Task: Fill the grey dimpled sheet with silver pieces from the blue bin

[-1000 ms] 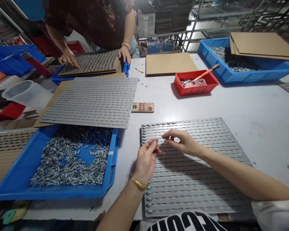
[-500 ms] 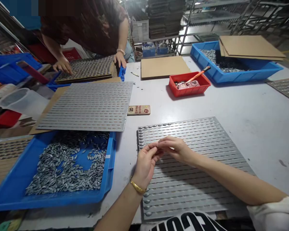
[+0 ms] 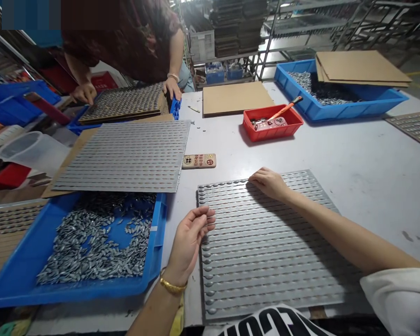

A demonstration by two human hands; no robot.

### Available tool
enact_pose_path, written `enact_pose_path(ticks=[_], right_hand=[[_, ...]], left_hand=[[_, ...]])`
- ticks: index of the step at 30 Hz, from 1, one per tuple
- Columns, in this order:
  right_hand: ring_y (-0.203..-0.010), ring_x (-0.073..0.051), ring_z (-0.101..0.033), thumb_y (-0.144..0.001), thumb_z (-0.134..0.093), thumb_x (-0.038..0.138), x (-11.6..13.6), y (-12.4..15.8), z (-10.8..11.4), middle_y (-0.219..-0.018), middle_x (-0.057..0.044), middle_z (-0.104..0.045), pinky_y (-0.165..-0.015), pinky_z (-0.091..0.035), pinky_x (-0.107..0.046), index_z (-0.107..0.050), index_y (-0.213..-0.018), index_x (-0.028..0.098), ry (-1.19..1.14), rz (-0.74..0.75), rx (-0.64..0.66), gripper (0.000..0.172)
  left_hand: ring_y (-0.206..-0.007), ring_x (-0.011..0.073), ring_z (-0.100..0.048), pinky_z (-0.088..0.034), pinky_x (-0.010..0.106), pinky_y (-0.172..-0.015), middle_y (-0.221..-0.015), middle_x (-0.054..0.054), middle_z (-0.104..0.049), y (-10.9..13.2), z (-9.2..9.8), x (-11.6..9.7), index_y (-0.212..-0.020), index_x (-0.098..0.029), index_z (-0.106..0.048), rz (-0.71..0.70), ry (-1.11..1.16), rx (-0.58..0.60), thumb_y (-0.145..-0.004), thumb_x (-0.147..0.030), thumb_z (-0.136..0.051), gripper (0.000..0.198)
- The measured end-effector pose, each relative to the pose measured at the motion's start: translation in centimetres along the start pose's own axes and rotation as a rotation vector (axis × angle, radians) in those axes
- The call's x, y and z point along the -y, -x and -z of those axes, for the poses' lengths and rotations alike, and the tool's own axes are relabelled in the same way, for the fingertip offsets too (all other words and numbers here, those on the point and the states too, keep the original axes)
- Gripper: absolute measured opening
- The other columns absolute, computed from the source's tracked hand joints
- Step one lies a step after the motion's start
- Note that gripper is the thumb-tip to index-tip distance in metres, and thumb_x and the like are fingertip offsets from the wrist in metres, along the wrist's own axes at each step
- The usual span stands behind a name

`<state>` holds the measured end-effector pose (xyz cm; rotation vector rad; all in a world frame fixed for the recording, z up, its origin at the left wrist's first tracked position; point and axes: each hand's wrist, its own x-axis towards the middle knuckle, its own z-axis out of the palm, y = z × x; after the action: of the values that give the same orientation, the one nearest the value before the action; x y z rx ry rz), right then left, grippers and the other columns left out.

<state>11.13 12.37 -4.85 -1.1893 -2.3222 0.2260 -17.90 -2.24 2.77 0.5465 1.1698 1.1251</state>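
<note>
A grey ribbed metal tray (image 3: pixel 266 242) lies on the table in front of me, with small metal pieces seated in its top row and down its left edge. My right hand (image 3: pixel 270 183) rests at the tray's top row, fingers curled in a pinch pressed onto the pieces there. My left hand (image 3: pixel 191 235) hovers at the tray's left edge, palm up and fingers loosely curled; what lies in them I cannot make out. A blue bin (image 3: pixel 17 284) of loose metal pieces (image 3: pixel 91 242) sits to my left.
A second ribbed tray (image 3: pixel 126 156) lies over cardboard behind the blue bin. A phone (image 3: pixel 199 161) lies between the trays. A red bin (image 3: pixel 271 123), a cardboard sheet (image 3: pixel 236 97) and another blue bin (image 3: pixel 339 109) stand at the back. A co-worker's hands (image 3: pixel 171 86) hold a filled tray at far left.
My hands, which met in a pinch over the tray's middle, have parted. The right hand moved up to the top row. The left hand dropped back to the tray's left edge.
</note>
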Motion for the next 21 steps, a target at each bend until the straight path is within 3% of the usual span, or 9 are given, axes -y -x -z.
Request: enact_pose_path(ticks=[8, 12, 16, 18, 21], right_hand=[[-0.09, -0.023, -0.057, -0.091, -0.047, 0.021, 0.5, 0.0, -0.1, -0.092, -0.008, -0.068, -0.074, -0.047, -0.034, -0.071, -0.089, 0.021, 0.056, 0.016, 0.06, 0.024], [-0.085, -0.022, -0.058, -0.089, -0.05, 0.024, -0.2, 0.2, 0.0, -0.091, -0.009, -0.067, -0.071, -0.044, -0.032, -0.068, -0.088, 0.02, 0.131, -0.01, 0.128, 0.019], [-0.078, -0.02, -0.059, -0.086, -0.054, 0.029, -1.5, 0.2, -0.7, -0.091, -0.007, -0.066, -0.065, -0.042, -0.031, -0.064, -0.086, 0.021, 0.133, -0.028, 0.185, 0.013], [-0.078, -0.02, -0.059, -0.087, -0.052, 0.035, -1.8, 0.2, -0.9, -0.092, -0.008, -0.066, -0.065, -0.042, -0.032, -0.064, -0.085, 0.023, 0.125, -0.032, 0.192, 0.017], [-0.074, -0.022, -0.061, -0.088, -0.046, 0.053, -2.0, 0.4, -0.7, -0.092, -0.012, -0.068, -0.064, -0.044, -0.035, -0.064, -0.084, 0.025, 0.075, -0.074, 0.193, 0.034]], left_hand=[[-0.085, 0.0185, -0.066, -0.053, 0.033, -0.081, -0.098, 0.01, -0.071, 3.4, 3.5, -1.4, -0.101, -0.017, -0.067, -0.116, -0.104, -0.15, -0.08, -0.03, -0.068, 0.025], [-0.081, 0.0195, -0.066, -0.053, 0.033, -0.078, -0.093, 0.01, -0.071, 5.4, 6.3, -1.9, -0.101, -0.017, -0.066, -0.244, -0.335, -0.237, -0.082, -0.033, -0.065, 0.024], [-0.095, 0.0231, -0.065, -0.05, 0.035, -0.088, -0.103, 0.011, -0.07, 5.8, 11.7, -4.1, -0.106, -0.019, -0.063, -0.449, -0.883, -0.47, -0.089, -0.036, -0.052, 0.026], [-0.11, 0.024, -0.06, -0.044, 0.036, -0.098, -0.119, 0.011, -0.065, 5.1, 15.3, -5.6, -0.117, -0.019, -0.059, -0.347, -1.358, -0.537, -0.092, -0.036, -0.045, 0.033], [-0.124, 0.0307, -0.05, -0.035, 0.042, -0.106, -0.131, 0.016, -0.058, 2.8, 20.8, -7.6, -0.124, -0.015, -0.057, -0.176, -1.485, -0.571, -0.085, -0.032, -0.057, 0.043]])
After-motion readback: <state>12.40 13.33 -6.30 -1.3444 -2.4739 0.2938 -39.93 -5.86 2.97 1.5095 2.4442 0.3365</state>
